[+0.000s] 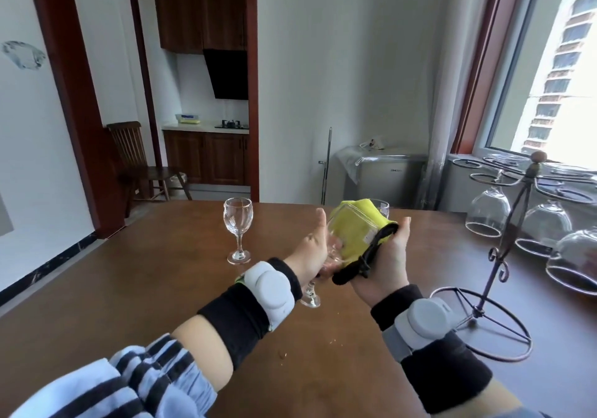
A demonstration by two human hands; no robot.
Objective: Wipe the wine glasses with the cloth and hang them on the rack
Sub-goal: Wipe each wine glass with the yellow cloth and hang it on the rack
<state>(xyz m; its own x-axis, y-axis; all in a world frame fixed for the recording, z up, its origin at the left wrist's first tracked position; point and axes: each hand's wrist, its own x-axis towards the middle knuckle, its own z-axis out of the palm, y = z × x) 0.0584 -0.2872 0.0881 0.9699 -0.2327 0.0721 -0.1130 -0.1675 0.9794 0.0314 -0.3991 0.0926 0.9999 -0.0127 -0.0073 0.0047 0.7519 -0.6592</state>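
My left hand (311, 251) grips a clear wine glass (334, 249) by its bowl, tilted, with its foot (310, 299) pointing down toward me. My right hand (384, 262) holds a yellow-green cloth (358, 227) with a black edge pressed over the glass's bowl. A second wine glass (238, 224) stands upright on the brown table (161, 272), to the left of my hands. At the right stands a dark metal rack (504, 256) with several glasses (487, 211) hanging upside down from its rings.
The rack's round wire base (484, 324) lies just right of my right wrist. A window (555, 78) is behind the rack. Beyond the table's far edge stand a small grey appliance (384, 175), a wooden chair (139, 159) and a kitchen doorway.
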